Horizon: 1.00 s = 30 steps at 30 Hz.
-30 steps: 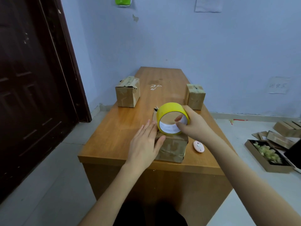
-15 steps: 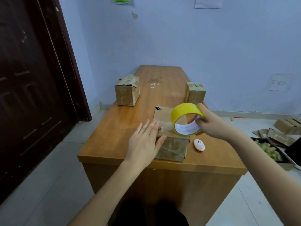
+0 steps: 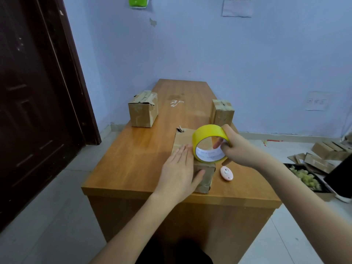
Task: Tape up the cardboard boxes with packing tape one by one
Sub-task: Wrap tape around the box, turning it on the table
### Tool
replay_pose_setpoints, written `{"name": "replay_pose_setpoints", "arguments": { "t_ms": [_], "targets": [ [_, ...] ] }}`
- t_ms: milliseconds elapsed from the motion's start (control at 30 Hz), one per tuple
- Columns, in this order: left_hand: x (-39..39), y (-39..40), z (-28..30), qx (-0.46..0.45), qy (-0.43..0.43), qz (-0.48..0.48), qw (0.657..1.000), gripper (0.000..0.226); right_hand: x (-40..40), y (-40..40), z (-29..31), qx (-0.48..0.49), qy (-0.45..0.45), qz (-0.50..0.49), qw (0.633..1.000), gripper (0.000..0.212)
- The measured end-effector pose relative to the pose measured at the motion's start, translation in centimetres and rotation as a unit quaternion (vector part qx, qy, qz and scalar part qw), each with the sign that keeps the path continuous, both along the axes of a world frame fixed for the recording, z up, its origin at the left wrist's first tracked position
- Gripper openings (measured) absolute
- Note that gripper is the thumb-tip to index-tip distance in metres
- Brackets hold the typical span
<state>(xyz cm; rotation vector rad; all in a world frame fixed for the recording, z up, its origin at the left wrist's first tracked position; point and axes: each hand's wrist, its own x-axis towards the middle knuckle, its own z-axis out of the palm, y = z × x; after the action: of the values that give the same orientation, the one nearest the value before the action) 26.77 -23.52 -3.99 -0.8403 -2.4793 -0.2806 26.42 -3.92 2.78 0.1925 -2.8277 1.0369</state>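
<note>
Left hand: flat, fingers straight, pressing on the near box at the bench's front edge, thumb against its near face. Right hand: grips the yellow tape roll, fingers through its core, held on edge over that box. Pink oval item just right of the box; second box far left, third box far right; cardboard pieces on the floor at right.

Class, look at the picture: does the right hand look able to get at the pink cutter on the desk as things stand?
Probably not straight away. The pink cutter lies bare on the desk, just below the right hand with nothing between, but that hand grips the tape roll and must free its fingers first.
</note>
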Motion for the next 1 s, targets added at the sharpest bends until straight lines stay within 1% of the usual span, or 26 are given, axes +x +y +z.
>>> {"name": "replay_pose_setpoints", "arguments": {
  "t_ms": [33,67,100,167,200,300,333,467,600,767,833,867,933,967,1000],
  "targets": [
    [-0.1,0.0,-0.1,0.001,-0.003,0.005,1.000,0.070,-0.2,-0.3,0.0,0.024,0.010,-0.010,1.000,0.013],
    [-0.1,0.0,-0.1,0.000,0.000,0.009,1.000,0.070,-0.4,-0.7,-0.2,0.045,0.032,-0.030,0.998,0.016],
    [-0.1,0.0,-0.1,-0.001,0.003,0.012,1.000,0.068,-0.5,-1.1,-0.4,0.056,0.061,-0.058,0.995,0.023],
    [0.0,0.0,-0.1,0.001,0.013,0.012,1.000,0.063,-0.5,-1.5,-1.1,0.034,0.109,-0.103,0.988,0.032],
    [0.0,0.0,-0.1,0.003,0.023,0.013,1.000,0.061,-0.4,-1.6,-1.5,0.008,0.112,-0.108,0.988,0.030],
    [0.0,-0.1,-0.1,0.010,0.044,0.020,0.999,0.060,0.4,-1.6,-2.1,-0.109,0.045,-0.091,0.989,0.009],
    [0.0,-0.1,-0.2,0.010,0.042,0.018,0.999,0.059,0.5,-1.4,-2.0,-0.132,0.026,-0.085,0.987,0.006],
    [-0.2,-0.3,-0.3,-0.003,0.044,0.003,0.999,0.057,0.2,-0.7,-0.1,-0.096,-0.012,-0.044,0.994,0.012],
    [-0.2,-0.3,-0.3,0.003,0.048,0.003,0.999,0.057,0.1,-0.2,0.2,-0.105,-0.044,-0.025,0.993,0.010],
    [-0.5,-0.3,-0.4,0.010,0.035,-0.012,0.999,0.056,1.1,1.9,0.2,-0.083,0.001,-0.048,0.995,0.024],
    [-0.4,-0.2,-0.5,0.015,0.031,-0.010,0.999,0.056,1.6,2.3,-0.3,-0.108,0.018,-0.061,0.992,0.026],
    [-0.4,-0.2,-0.5,0.018,0.032,-0.007,0.999,0.056,1.8,2.3,-0.8,-0.125,0.032,-0.071,0.989,0.024],
    [-0.3,0.0,-0.5,0.021,0.033,-0.001,0.999,0.056,1.8,2.2,-2.1,-0.142,0.058,-0.090,0.984,0.013],
    [-0.2,0.1,-0.4,0.021,0.028,0.002,0.999,0.056,1.8,2.0,-2.9,-0.161,0.056,-0.097,0.980,0.013],
    [-0.1,0.1,-0.4,0.021,0.022,0.004,1.000,0.057,1.7,1.8,-3.7,-0.202,0.039,-0.105,0.973,0.016]
  ]
}}
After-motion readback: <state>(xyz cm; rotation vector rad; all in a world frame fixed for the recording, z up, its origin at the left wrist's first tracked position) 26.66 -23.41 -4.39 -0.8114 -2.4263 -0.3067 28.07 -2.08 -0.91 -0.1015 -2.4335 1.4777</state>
